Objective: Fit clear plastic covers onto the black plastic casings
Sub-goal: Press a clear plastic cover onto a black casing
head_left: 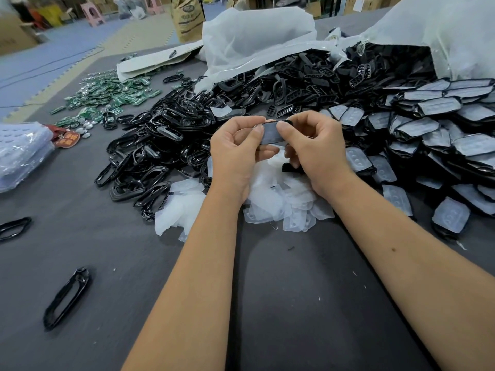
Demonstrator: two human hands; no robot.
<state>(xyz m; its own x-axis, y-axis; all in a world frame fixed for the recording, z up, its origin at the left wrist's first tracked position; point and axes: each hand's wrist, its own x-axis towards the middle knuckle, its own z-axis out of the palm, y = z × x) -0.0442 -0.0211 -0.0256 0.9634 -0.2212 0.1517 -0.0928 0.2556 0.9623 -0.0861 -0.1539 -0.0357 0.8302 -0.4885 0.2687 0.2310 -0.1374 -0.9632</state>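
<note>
Both forearms reached forward over the grey table (pixel 267 303), hands raised together above a heap of loose clear covers (pixel 270 204). The left hand (pixel 235 151) and right hand (pixel 316 148) each pinched an end of one black casing (pixel 273 132) with a clear cover against it, thumbs pressing its near face. Fingers hid the casing's ends; whether the cover was seated could not be told.
</note>
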